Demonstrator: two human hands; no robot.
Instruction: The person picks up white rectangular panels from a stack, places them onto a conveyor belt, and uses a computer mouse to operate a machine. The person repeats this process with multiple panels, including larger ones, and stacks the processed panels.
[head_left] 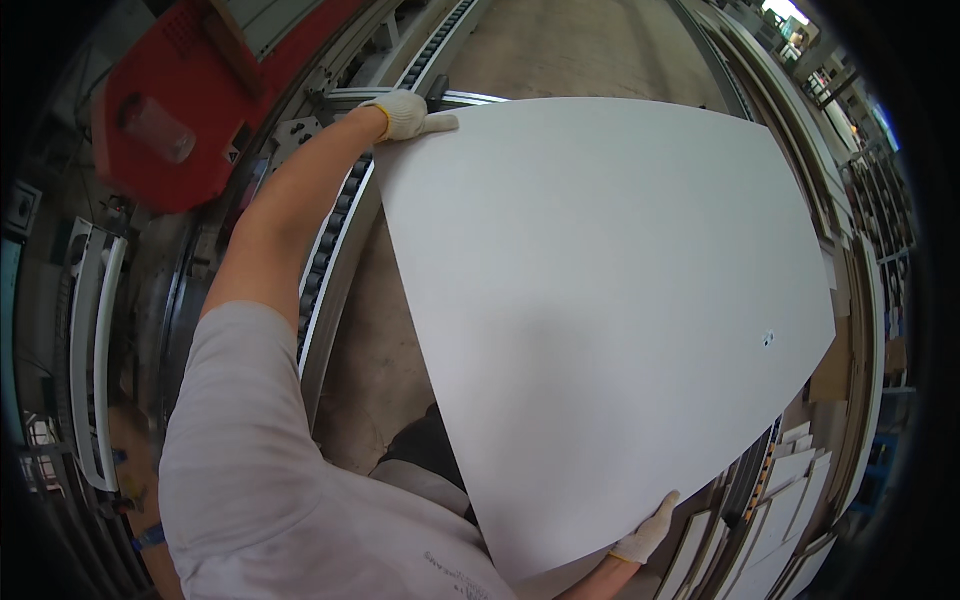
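A large flat white panel (pixel 600 290) lies across the middle of the view, with a small dark-and-white mark near its right end. My left hand (pixel 404 115), in a white knitted glove with a yellow cuff, grips the far left corner, one digit flat on the face and the rest out of sight. At the near right edge my right hand (pixel 648 530), gloved the same way, is closed on the panel; part of its fingers is hidden under the board. The panel's near left corner reaches close to my body.
Left of the panel runs a roller conveyor (pixel 325 245) with a metal rail. Beyond it stands a red machine housing (pixel 165 110). Several stacked white boards (pixel 790 500) stand at the lower right, and long panel stacks (pixel 865 330) line the right side. Brown floor (pixel 375 350) shows between conveyor and panel.
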